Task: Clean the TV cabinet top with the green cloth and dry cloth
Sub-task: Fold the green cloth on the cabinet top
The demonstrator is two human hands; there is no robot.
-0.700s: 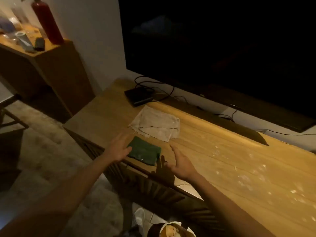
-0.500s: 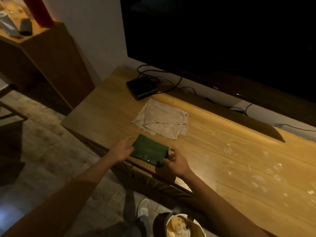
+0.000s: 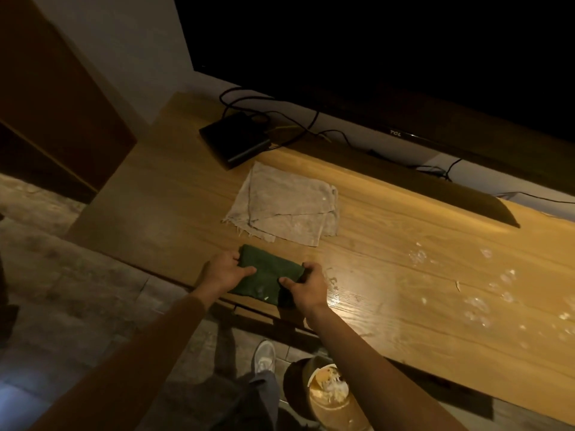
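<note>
A folded green cloth (image 3: 268,275) lies at the front edge of the wooden TV cabinet top (image 3: 404,250). My left hand (image 3: 224,272) grips its left end, thumb on top. The cloth's right end is pinched by my right hand (image 3: 306,284). Just behind it a pale grey dry cloth (image 3: 286,206) lies flat and loosely folded. White dusty smears and crumbs (image 3: 485,293) dot the cabinet top to the right.
A black box (image 3: 235,140) with cables sits at the back left under the big dark TV (image 3: 389,57). A long dark soundbar (image 3: 429,185) lies along the back. On the floor below stands a bin (image 3: 326,390) with rubbish beside my shoe (image 3: 264,356).
Both hands have closed in from beside the green cloth and taken hold of its two ends. The view has tilted further down.
</note>
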